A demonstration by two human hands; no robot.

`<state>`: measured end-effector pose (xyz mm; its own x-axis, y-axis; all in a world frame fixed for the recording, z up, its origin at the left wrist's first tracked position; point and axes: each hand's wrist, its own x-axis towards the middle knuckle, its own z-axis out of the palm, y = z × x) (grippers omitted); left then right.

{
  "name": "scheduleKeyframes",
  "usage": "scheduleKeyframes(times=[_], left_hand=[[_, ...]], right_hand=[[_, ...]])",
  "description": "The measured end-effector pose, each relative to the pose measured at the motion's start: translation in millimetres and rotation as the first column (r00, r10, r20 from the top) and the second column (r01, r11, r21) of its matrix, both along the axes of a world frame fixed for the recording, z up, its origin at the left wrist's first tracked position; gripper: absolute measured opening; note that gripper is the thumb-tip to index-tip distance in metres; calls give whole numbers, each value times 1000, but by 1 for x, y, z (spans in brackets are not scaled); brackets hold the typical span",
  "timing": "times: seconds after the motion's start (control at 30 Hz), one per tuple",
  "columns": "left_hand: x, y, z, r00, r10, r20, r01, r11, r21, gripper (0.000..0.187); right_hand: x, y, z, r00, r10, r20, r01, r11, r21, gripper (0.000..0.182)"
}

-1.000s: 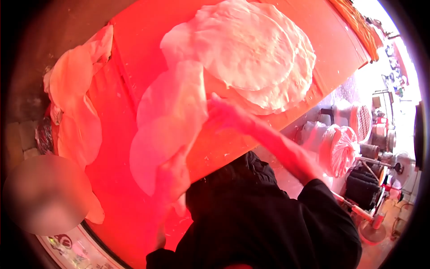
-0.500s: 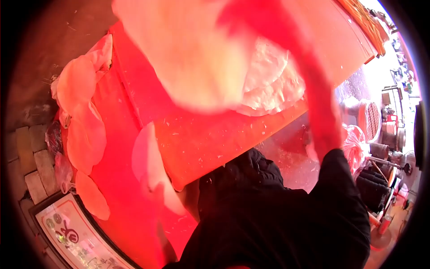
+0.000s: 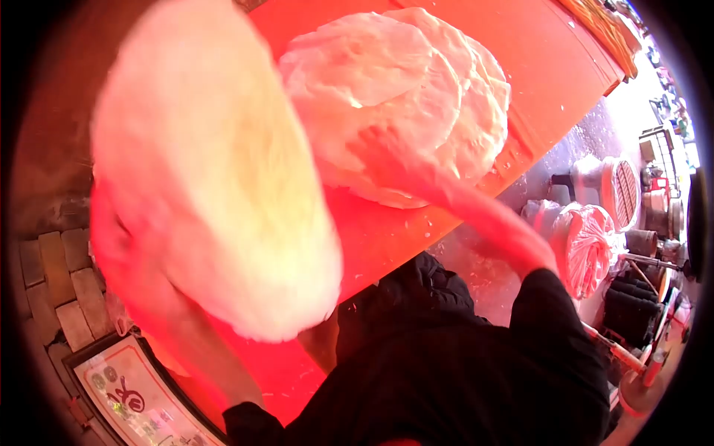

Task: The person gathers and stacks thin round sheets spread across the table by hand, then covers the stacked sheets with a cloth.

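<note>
A large, pale, round flat sheet of dough or bread (image 3: 216, 171) is raised at the left of the view, blurred by motion. My left hand (image 3: 113, 223) is at its left edge and holds it, with the fingers mostly hidden. Several similar sheets lie in an overlapping stack (image 3: 372, 67) on the red table (image 3: 539, 82). Over the near part of that stack is my right hand (image 3: 387, 156), blurred, its fingers apart and holding nothing; whether it touches the stack is unclear.
A framed sign (image 3: 130, 390) stands at the lower left beside grey paving bricks (image 3: 56, 282). Right of the table are plastic-wrapped containers (image 3: 587, 245), a round ridged item (image 3: 623, 195) and a dark folded bundle (image 3: 625, 316). Wooden strips (image 3: 602, 33) line the table's far right edge.
The large sheet has moved left, away from over the stack, uncovering it. My right hand has come down from the top of the view. My left hand has risen to the sheet.
</note>
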<state>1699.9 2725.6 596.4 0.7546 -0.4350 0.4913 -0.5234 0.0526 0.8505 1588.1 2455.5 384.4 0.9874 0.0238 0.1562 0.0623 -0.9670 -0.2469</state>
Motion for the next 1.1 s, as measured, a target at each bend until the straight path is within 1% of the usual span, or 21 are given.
scheduleKeyframes(times=[0.07,0.1,0.13,0.2,0.3,0.4,0.43,0.5,0.53,0.6,0.67,0.73,0.77,0.8,0.87,0.9,0.97,1.03,1.1], left_hand=[[36,-32,-3,994,6,-108,-15,996,-88,41],[51,-48,-12,984,-1,-180,-22,992,-127,40],[65,-63,-25,966,-13,-259,-29,987,-160,38],[92,-91,-66,898,-46,-438,-59,973,-222,35],[103,-118,-160,721,-71,-689,-162,950,-266,30],[64,-123,-258,513,-53,-857,-250,946,-209,26],[43,-119,-278,460,-49,-887,-256,949,-185,24],[4,-108,-298,384,-38,-922,-233,963,-137,21],[-8,-100,-302,381,-28,-924,-210,971,-115,20],[-24,-76,-307,411,-5,-911,-130,989,-64,25],[-25,-26,-309,457,69,-887,-117,993,17,31],[-19,44,-304,495,181,-850,-136,982,130,37],[-20,72,-294,540,217,-813,-168,974,149,36],[-20,100,-287,568,262,-780,-203,963,176,36],[-18,165,-279,603,404,-688,-316,913,259,35],[-19,199,-277,609,487,-626,-379,872,310,35],[-18,267,-275,590,658,-468,-510,753,416,35],[-15,334,-279,531,798,-285,-622,596,508,35],[-3,393,-282,457,887,-71,-703,408,582,35]], right_hand=[[-38,18,-26,999,-34,-32,38,989,141,40],[-56,25,-31,998,-60,-23,63,975,211,40],[-71,31,-33,996,-89,-6,87,962,259,41],[-96,34,-34,988,-150,42,126,927,353,41],[-110,32,-23,969,-204,138,138,916,377,43],[-102,35,-3,952,-199,234,119,942,315,40],[-95,37,3,946,-186,267,104,951,293,39],[-76,41,13,930,-152,336,69,967,246,36],[-63,38,18,924,-197,328,141,972,187,40],[-19,27,19,910,-261,322,252,965,70,50],[15,20,6,939,-257,228,264,965,0,51],[38,26,-10,965,-234,120,241,970,-41,52],[42,26,-16,971,-227,72,231,971,-59,52],[44,28,-22,976,-216,37,218,973,-72,53],[46,31,-30,982,-189,-5,188,977,-105,54],[45,33,-31,984,-176,-14,173,979,-110,54],[44,31,-34,986,-163,-44,155,977,-144,55],[42,32,-37,987,-149,-65,136,976,-168,56],[41,28,-37,988,-132,-79,115,975,-192,57]])
